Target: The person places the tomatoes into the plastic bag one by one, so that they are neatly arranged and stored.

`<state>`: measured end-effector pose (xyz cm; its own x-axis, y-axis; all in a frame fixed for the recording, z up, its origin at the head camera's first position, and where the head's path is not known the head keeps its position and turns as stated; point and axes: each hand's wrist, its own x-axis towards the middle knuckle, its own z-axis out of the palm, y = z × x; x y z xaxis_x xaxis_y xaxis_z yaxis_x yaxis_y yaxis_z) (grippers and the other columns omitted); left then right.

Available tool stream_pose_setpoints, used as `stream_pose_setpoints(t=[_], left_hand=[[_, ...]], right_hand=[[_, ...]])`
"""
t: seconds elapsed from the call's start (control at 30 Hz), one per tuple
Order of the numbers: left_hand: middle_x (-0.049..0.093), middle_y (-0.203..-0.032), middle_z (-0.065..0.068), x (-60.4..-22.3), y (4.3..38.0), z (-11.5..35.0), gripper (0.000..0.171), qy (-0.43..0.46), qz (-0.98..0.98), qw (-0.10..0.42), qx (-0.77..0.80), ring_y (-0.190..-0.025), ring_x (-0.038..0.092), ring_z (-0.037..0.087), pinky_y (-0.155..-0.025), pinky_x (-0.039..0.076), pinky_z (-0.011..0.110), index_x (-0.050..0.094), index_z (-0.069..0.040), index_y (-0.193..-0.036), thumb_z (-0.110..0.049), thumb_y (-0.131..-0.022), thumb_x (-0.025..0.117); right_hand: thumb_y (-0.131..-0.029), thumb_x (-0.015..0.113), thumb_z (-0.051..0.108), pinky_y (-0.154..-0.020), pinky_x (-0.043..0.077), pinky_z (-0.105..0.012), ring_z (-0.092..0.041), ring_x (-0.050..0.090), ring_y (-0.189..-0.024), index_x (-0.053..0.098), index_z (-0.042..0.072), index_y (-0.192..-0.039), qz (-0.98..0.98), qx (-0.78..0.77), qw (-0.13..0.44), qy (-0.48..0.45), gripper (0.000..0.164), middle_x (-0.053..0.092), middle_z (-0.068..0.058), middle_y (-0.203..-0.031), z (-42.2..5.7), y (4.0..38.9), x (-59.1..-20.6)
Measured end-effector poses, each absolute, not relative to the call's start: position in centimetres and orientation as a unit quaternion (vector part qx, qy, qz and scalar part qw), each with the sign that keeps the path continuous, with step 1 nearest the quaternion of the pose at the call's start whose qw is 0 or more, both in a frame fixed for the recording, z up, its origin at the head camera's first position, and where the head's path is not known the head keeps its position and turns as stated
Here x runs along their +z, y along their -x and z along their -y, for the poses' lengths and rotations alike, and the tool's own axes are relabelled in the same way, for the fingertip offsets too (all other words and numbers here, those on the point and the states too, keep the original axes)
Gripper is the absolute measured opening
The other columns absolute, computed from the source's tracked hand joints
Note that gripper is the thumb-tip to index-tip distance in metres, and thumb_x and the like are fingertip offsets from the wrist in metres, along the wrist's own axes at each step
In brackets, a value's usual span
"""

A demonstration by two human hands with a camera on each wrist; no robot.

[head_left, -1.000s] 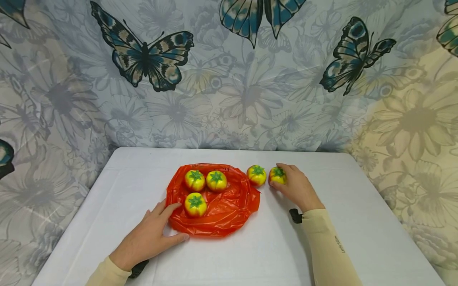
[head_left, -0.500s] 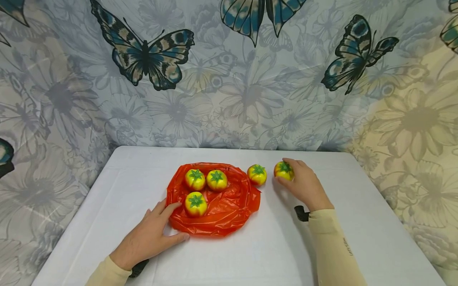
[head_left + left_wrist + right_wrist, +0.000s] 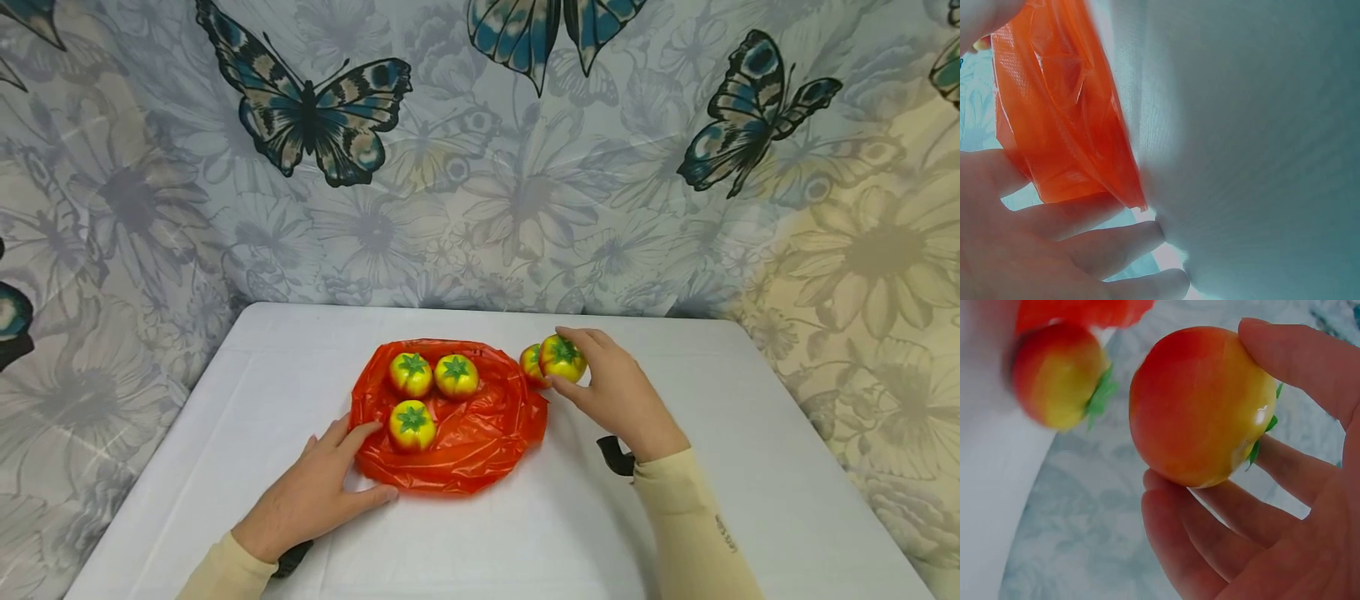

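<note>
My right hand (image 3: 622, 396) holds a yellow-and-red tomato (image 3: 562, 358) with a green leafy top, thumb on one side and fingers on the other. In the right wrist view this tomato (image 3: 1200, 409) is off the table. Partly hidden behind it, a second tomato (image 3: 530, 365) stands by the right rim of a red plastic bag (image 3: 480, 433). Three similar tomatoes (image 3: 412, 426) sit on the bag, tops up. At the bag's left edge rests my left hand (image 3: 303, 500), its fingers spread and touching the plastic. The left wrist view shows the bag's film (image 3: 1072, 125) against those fingers (image 3: 1116, 247).
A white-covered table (image 3: 510, 550) carries everything. Behind it and along the sides hangs a floral cloth (image 3: 517, 208) with printed butterflies. A black strap (image 3: 617, 457) is at the right wrist.
The right hand first moved right with its tomato, away from the neighbouring one. Now it has come back left, in front of that tomato. The left hand and bag stay put.
</note>
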<state>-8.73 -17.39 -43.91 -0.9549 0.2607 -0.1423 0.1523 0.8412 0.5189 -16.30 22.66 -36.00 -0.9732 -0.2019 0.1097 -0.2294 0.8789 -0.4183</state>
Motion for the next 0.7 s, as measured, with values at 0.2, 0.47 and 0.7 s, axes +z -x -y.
stream_pose_setpoints(t=[0.2,0.47,0.7], left_hand=[[0.042,-0.169,0.018,-44.0,8.7,17.5,0.105,-0.107,-0.953,0.101,0.266,-0.154,0.048,0.042,-0.12,0.026,0.085,0.053,-0.016,-0.158,-0.085,-0.081,0.073],[0.043,-0.168,0.018,-44.2,8.8,17.8,0.105,-0.106,-0.952,0.101,0.268,-0.153,0.049,0.041,-0.12,0.026,0.084,0.053,-0.016,-0.158,-0.085,-0.081,0.073],[0.042,-0.169,0.019,-44.1,8.8,17.8,0.104,-0.112,-0.95,0.098,0.275,-0.156,0.045,0.043,-0.122,0.024,0.082,0.053,-0.015,-0.158,-0.083,-0.082,0.074]], right_hand=[[-0.096,0.084,0.035,-0.11,0.057,-0.057,-0.035,0.065,-0.134,0.054,0.015,-0.157,0.961,0.218,0.031,-0.166,0.071,0.059,-0.011,-0.154,-19.6,15.3,-36.0],[-0.093,0.087,0.036,-0.106,0.061,-0.05,-0.025,0.068,-0.125,0.057,0.019,-0.156,0.954,0.22,0.017,-0.201,0.072,0.063,-0.003,-0.143,-17.0,14.6,-37.0],[-0.093,0.087,0.039,-0.109,0.06,-0.05,-0.027,0.066,-0.134,0.056,0.02,-0.157,0.951,0.217,-0.023,-0.217,0.073,0.061,-0.007,-0.153,-14.4,14.1,-37.6]])
